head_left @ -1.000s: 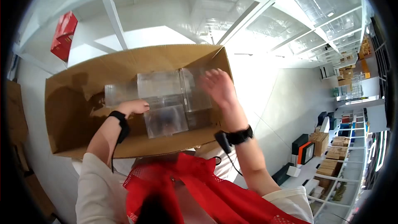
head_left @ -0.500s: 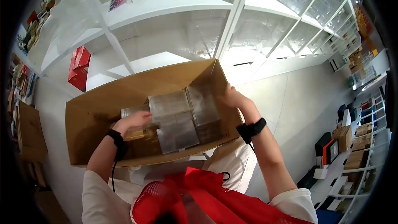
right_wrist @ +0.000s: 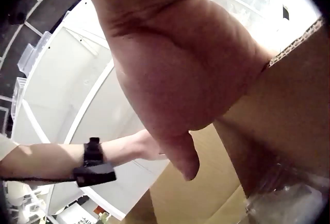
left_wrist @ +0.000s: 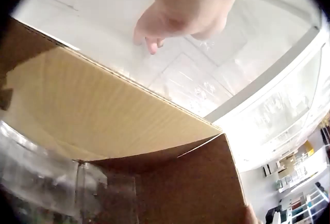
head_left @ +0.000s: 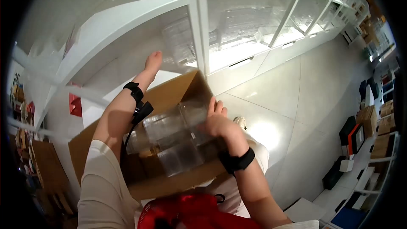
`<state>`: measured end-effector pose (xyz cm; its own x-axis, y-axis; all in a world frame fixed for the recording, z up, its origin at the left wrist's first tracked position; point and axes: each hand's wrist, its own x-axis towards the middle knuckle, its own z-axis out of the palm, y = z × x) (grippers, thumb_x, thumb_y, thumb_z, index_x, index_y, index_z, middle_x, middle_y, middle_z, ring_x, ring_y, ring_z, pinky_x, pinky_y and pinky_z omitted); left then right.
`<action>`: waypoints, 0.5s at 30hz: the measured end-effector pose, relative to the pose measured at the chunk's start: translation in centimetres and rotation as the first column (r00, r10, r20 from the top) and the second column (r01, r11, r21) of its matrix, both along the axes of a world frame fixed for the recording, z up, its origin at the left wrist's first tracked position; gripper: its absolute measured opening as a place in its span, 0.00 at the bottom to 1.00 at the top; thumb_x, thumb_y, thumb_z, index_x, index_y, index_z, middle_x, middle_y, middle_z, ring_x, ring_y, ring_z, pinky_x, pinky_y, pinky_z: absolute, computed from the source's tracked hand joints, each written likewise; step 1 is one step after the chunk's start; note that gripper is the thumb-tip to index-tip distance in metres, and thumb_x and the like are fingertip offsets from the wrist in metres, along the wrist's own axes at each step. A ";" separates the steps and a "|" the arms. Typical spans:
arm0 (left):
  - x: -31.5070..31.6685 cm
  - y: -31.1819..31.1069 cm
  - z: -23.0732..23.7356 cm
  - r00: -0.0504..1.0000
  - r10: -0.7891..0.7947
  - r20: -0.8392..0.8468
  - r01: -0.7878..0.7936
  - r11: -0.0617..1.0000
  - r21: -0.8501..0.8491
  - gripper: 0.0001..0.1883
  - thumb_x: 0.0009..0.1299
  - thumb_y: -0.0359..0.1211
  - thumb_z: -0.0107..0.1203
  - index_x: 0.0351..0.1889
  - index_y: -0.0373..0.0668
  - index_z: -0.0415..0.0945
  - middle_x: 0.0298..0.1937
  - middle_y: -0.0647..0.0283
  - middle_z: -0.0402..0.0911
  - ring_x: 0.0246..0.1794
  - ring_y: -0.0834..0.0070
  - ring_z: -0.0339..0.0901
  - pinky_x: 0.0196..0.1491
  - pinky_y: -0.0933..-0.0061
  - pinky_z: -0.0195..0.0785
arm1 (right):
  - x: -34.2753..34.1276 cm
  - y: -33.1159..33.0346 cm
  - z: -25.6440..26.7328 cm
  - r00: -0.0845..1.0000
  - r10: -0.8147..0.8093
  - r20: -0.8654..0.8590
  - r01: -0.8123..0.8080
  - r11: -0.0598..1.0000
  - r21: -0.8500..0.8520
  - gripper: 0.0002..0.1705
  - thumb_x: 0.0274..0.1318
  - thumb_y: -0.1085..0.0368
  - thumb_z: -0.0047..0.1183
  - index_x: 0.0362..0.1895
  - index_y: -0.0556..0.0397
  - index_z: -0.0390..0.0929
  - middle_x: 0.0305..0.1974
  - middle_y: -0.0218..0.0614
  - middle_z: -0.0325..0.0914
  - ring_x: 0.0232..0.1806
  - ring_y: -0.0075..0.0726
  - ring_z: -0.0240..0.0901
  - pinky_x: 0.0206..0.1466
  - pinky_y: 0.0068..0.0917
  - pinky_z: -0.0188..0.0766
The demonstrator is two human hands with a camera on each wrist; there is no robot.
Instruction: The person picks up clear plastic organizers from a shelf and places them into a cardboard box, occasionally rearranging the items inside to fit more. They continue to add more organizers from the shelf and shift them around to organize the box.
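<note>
The cardboard box (head_left: 169,89) stands tilted in the head view, with several clear plastic cases (head_left: 180,159) lying inside. Beyond its far wall, my left hand (head_left: 153,62) is raised in front of the shelf; the left wrist view shows this hand (left_wrist: 185,20) with fingers loosely bent and nothing visible in them. My right hand (head_left: 220,123) grips the box's right wall at the rim. In the right wrist view, the thumb of this hand (right_wrist: 185,74) lies on the inner side, while the other fingers are hidden behind the wall.
White shelving (head_left: 197,25) rises beyond the box, with clear plastic packages (head_left: 178,38) on a shelf. A red box (head_left: 75,104) sits at the left. Pale floor (head_left: 271,97) stretches to the right, where cartons (head_left: 366,121) and dark boxes stand by another rack.
My left hand has left the inside of the box and moved up past its far wall. My right hand has come from above the cases to the right wall. The head view has shifted.
</note>
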<state>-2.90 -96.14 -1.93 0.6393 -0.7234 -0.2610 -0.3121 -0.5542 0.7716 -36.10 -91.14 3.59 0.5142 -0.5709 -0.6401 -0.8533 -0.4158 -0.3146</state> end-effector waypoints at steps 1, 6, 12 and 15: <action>-0.5 -1.9 0.4 0.991 0.080 -0.108 -0.078 0.997 0.022 0.28 0.69 0.53 0.38 0.57 0.42 0.63 0.55 0.60 0.71 0.48 0.72 0.70 0.43 0.71 0.61 | -0.1 0.0 -0.4 0.999 0.003 0.040 -0.002 1.000 -0.014 0.61 0.50 0.41 0.51 0.67 0.57 0.20 0.68 0.53 0.31 0.67 0.54 0.41 0.61 0.44 0.57; -3.6 -7.5 0.3 0.852 0.323 -0.413 -0.279 0.946 0.165 0.42 0.65 0.62 0.39 0.69 0.47 0.42 0.70 0.54 0.46 0.51 0.52 0.67 0.48 0.57 0.65 | 0.7 1.6 -0.8 0.998 -0.055 -0.006 0.052 0.978 -0.203 0.48 0.53 0.59 0.45 0.69 0.55 0.27 0.68 0.46 0.36 0.65 0.51 0.44 0.51 0.63 0.59; -0.3 -6.3 -2.1 0.844 0.119 -0.523 -0.142 0.990 -0.004 0.47 0.60 0.68 0.38 0.70 0.53 0.36 0.70 0.49 0.40 0.54 0.44 0.64 0.48 0.52 0.67 | -0.3 1.0 0.3 0.994 -0.055 0.093 0.067 0.989 -0.132 0.59 0.47 0.44 0.54 0.68 0.58 0.29 0.67 0.51 0.37 0.64 0.50 0.45 0.51 0.56 0.61; -1.4 -5.2 -0.9 0.822 0.118 -0.557 -0.155 0.988 -0.019 0.49 0.61 0.68 0.35 0.69 0.45 0.33 0.69 0.45 0.40 0.57 0.41 0.62 0.53 0.49 0.64 | -0.3 0.8 0.7 0.995 -0.038 0.091 0.046 0.995 -0.084 0.59 0.47 0.44 0.55 0.67 0.60 0.29 0.66 0.52 0.37 0.63 0.51 0.46 0.50 0.54 0.62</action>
<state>-4.32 -101.31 -2.83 0.4943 -0.6656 -0.5591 0.2523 -0.5056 0.8250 -36.44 -90.36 4.30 0.5417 -0.6436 -0.5407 -0.8405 -0.4091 -0.3552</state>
